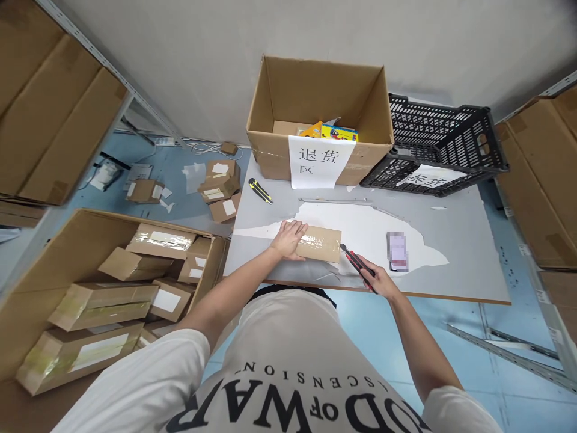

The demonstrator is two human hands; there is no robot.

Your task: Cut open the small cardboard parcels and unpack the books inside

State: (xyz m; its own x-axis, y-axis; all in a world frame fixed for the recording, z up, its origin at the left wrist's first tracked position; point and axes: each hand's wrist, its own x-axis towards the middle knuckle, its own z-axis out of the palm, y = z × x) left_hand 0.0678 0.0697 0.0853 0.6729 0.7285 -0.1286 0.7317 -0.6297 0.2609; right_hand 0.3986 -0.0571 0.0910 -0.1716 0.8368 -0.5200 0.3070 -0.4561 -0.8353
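Parcel (318,243): flat brown cardboard, sealed with clear tape, lying at centre frame near the front edge of the tabletop (469,240). Left hand (288,239) rests palm-down on its left end, fingers spread flat and pressing, not curled around anything. Right hand (377,281), lower right of the parcel, is clenched on a red-and-black utility knife (356,262); the knife's tip sits just at the parcel's right-hand corner, whether touching cannot be told.

Tabletop: grey, with a large patch of surface peeled to white under and behind the parcel.

Phone (397,252): screen up, right of the knife, near it but apart.

Second utility knife (260,190): yellow and black, upper left part of the tabletop, well apart from the hands.

Open carton (315,114): at the back edge, centre top of frame, a white paper sign taped to its front, colourful boxed goods inside.

Black plastic crate (442,144): tipped on its side, just beside the carton to the right, a paper sheet at its mouth.

Large floor carton (81,240): lower left of frame, filled with taped brown parcels.

Loose small boxes (220,186): on the blue floor, left of the tabletop.
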